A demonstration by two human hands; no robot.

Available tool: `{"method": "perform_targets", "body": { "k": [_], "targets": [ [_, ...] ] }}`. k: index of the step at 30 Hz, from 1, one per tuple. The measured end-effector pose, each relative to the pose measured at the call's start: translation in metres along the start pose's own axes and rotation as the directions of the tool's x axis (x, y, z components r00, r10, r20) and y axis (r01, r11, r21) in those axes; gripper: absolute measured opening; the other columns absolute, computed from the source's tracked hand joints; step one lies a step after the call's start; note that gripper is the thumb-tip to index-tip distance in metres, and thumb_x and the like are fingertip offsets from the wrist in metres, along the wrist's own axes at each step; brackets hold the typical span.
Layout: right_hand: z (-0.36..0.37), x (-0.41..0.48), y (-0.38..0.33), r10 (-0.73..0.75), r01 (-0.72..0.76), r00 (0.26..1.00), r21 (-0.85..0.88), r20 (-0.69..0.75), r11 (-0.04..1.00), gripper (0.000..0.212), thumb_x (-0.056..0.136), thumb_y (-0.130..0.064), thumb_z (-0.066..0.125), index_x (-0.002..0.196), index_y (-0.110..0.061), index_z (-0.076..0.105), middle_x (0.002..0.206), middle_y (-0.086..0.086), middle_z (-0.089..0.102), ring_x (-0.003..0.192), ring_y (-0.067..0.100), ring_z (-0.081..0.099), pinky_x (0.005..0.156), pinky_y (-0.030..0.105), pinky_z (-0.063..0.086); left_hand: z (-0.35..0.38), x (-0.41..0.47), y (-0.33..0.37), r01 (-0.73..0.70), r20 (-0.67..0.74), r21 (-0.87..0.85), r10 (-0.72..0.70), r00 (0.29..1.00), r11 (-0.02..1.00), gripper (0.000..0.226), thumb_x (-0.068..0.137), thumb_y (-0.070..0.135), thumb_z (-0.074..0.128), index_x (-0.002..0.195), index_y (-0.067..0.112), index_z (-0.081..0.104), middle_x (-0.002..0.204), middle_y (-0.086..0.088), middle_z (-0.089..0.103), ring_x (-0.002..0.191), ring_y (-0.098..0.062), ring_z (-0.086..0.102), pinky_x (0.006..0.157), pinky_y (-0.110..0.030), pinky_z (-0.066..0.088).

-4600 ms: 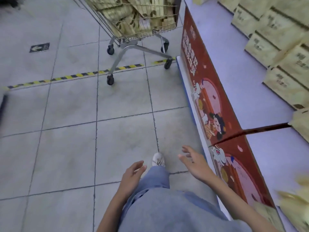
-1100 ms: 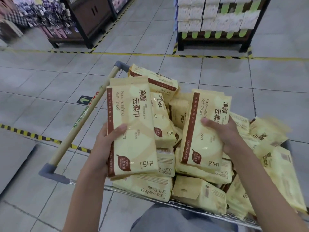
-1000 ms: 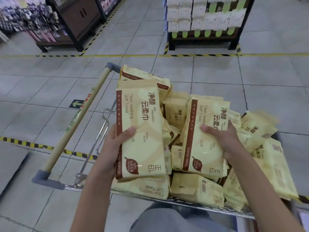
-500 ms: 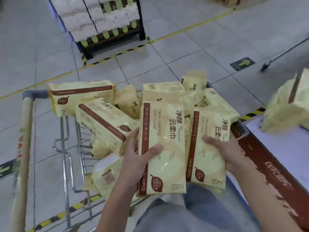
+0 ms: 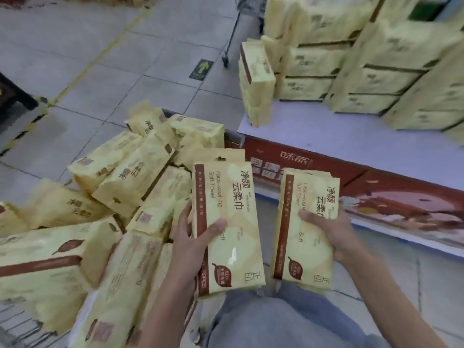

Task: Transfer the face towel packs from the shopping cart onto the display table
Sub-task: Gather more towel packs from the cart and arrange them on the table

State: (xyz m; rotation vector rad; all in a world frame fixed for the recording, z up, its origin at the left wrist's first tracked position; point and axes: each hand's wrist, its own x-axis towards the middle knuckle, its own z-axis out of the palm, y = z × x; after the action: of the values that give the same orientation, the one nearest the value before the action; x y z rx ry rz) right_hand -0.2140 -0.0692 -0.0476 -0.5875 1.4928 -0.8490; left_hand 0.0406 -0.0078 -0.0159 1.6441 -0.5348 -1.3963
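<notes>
With the view swinging from the cart (image 5: 22, 330) toward the bench (image 5: 351, 141), the left hand (image 5: 190, 247) grip is wrapping one towel pack (image 5: 231, 222) and the right hand (image 5: 334, 234) grip a second pack (image 5: 308, 229), both now hanging just before the bench's front, so setting them down is probably coming next.

Light-blue denim trousers (image 5: 276, 320), lower centre of frame. Left hand (image 5: 190, 247) and right hand (image 5: 334, 237): bare; forearms uncovered.
</notes>
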Motion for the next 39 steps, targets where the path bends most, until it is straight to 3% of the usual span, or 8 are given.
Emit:
{"method": "perform_targets", "body": {
  "k": [6, 10, 19, 24, 27, 33, 37, 39],
  "targets": [
    [-0.077, -0.043, 0.03, 0.028, 0.018, 0.974, 0.204, -0.223, 0.979, 0.079, 0.047, -0.016, 0.082, 0.12, -0.006, 0.055, 0.105, 0.014, 0.07, 0.086, 0.03, 0.071, 0.063, 0.043, 0.058, 0.062, 0.003, -0.002, -0.031, 0.264, 0.131, -0.005, 0.965, 0.991, 0.108, 0.036, 0.051, 0.083, 0.135, 0.036, 0.044, 0.11, 0.002, 0.071, 0.088, -0.021, 0.072, 0.065, -0.038, 0.058],
    [-0.129, -0.079, 0.062, 0.076, 0.048, 0.93, 0.325, -0.36, 0.945, 0.076, 0.052, -0.013, 0.083, 0.121, -0.007, 0.051, 0.104, 0.013, 0.07, 0.085, 0.031, 0.071, 0.065, 0.044, 0.058, 0.115, -0.013, -0.019, -0.03, 0.418, 0.195, -0.055, 0.907, 0.98, 0.092, 0.044, 0.043, 0.083, 0.129, 0.036, 0.049, 0.108, 0.002, 0.072, 0.085, -0.022, 0.073, 0.058, -0.032, 0.057],
    [-0.239, -0.18, 0.151, 0.229, 0.147, 0.795, 0.544, -0.561, 0.826, 0.074, 0.046, -0.014, 0.082, 0.115, -0.009, 0.054, 0.099, 0.015, 0.072, 0.082, 0.034, 0.071, 0.071, 0.052, 0.057, 0.237, -0.091, -0.091, 0.021, 0.601, 0.364, -0.252, 0.759, 0.931, 0.091, 0.049, 0.034, 0.081, 0.133, 0.024, 0.046, 0.104, -0.003, 0.074, 0.082, -0.026, 0.073, 0.055, -0.033, 0.056],
    [-0.281, -0.217, 0.191, 0.322, 0.217, 0.713, 0.632, -0.623, 0.744, 0.071, 0.053, -0.011, 0.081, 0.117, -0.007, 0.052, 0.098, 0.016, 0.071, 0.081, 0.035, 0.071, 0.065, 0.048, 0.057, 0.286, -0.13, -0.129, 0.01, 0.652, 0.454, -0.34, 0.677, 0.891, 0.091, 0.05, 0.032, 0.08, 0.134, 0.024, 0.045, 0.097, -0.003, 0.075, 0.077, -0.026, 0.073, 0.051, -0.03, 0.055],
    [-0.304, -0.225, 0.201, 0.353, 0.266, 0.671, 0.656, -0.652, 0.706, 0.069, 0.058, -0.009, 0.081, 0.121, -0.006, 0.051, 0.103, 0.017, 0.07, 0.087, 0.036, 0.069, 0.073, 0.053, 0.056, 0.305, -0.141, -0.144, -0.016, 0.671, 0.501, -0.378, 0.638, 0.865, 0.086, 0.054, 0.032, 0.079, 0.133, 0.025, 0.046, 0.1, -0.004, 0.074, 0.079, -0.027, 0.073, 0.054, -0.031, 0.056],
    [-0.362, -0.219, 0.196, 0.353, 0.361, 0.609, 0.645, -0.71, 0.674, 0.06, 0.064, -0.005, 0.08, 0.119, -0.005, 0.055, 0.105, 0.015, 0.07, 0.09, 0.034, 0.069, 0.077, 0.052, 0.056, 0.349, -0.14, -0.163, -0.029, 0.653, 0.569, -0.43, 0.624, 0.822, 0.082, 0.056, 0.032, 0.077, 0.133, 0.025, 0.047, 0.098, -0.006, 0.075, 0.079, -0.029, 0.073, 0.054, -0.034, 0.056],
    [-0.412, -0.2, 0.183, 0.338, 0.4, 0.593, 0.631, -0.731, 0.665, 0.047, 0.062, -0.007, 0.08, 0.104, -0.01, 0.06, 0.096, 0.011, 0.073, 0.077, 0.026, 0.072, 0.055, 0.037, 0.058, 0.396, -0.129, -0.179, 0.005, 0.62, 0.586, -0.452, 0.641, 0.811, 0.077, 0.057, 0.033, 0.076, 0.128, 0.027, 0.05, 0.097, -0.004, 0.075, 0.08, -0.029, 0.073, 0.061, -0.039, 0.057],
    [-0.439, -0.188, 0.175, 0.331, 0.413, 0.592, 0.63, -0.735, 0.658, 0.045, 0.061, -0.007, 0.08, 0.102, -0.01, 0.061, 0.095, 0.011, 0.073, 0.076, 0.025, 0.072, 0.053, 0.035, 0.058, 0.427, -0.124, -0.185, 0.018, 0.612, 0.598, -0.471, 0.636, 0.801, 0.074, 0.058, 0.034, 0.076, 0.128, 0.026, 0.05, 0.096, -0.006, 0.075, 0.079, -0.031, 0.073, 0.063, -0.041, 0.058]
  ]
}}
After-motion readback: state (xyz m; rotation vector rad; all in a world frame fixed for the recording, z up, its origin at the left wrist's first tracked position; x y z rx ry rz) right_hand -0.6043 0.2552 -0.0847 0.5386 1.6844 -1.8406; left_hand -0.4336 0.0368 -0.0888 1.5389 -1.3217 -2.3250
